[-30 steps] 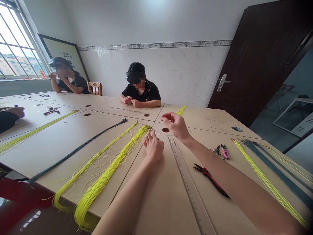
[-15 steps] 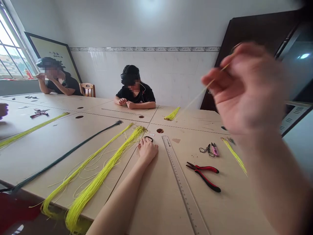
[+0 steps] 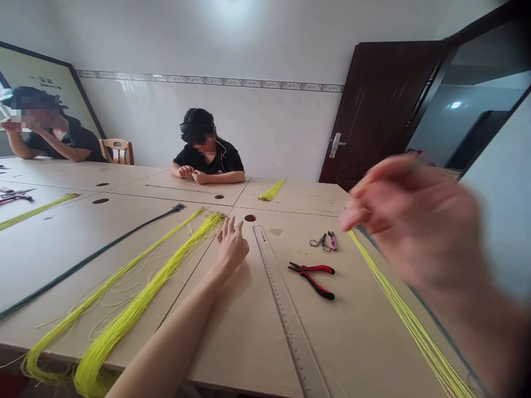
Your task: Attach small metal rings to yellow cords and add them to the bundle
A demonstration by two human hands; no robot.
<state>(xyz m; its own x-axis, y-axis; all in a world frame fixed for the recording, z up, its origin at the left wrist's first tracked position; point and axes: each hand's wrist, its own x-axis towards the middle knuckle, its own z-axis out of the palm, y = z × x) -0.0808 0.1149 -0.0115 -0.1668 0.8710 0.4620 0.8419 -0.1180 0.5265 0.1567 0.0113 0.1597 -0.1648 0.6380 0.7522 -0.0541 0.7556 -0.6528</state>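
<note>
My left hand (image 3: 233,243) rests by the knotted ends of a thick bundle of yellow cords (image 3: 178,271), fingers apart and holding nothing I can see. My right hand (image 3: 409,215) is raised at the right, blurred by motion, its thumb and fingers drawn together. Whatever is in that pinch cannot be made out. Beyond its fingertips, more yellow cords (image 3: 398,298) run down the table beside a dark green bundle (image 3: 448,342). Between my hands lie a clear ruler (image 3: 277,298) and red-and-black pliers (image 3: 313,276). A faint thin cord (image 3: 309,340) crosses the ruler's lower part.
Small scissors (image 3: 320,242) and pink thread snips (image 3: 332,241) lie behind the pliers. A thinner yellow bundle (image 3: 136,276) and a dark green bundle (image 3: 103,257) stretch leftward. A cable hole (image 3: 250,218) pierces the tabletop. Two people (image 3: 209,160) sit across the table.
My view has turned right. My right hand has come down toward the yellow cords at the right; the cord seen in it before no longer shows there. My left fingers have lifted and spread.
</note>
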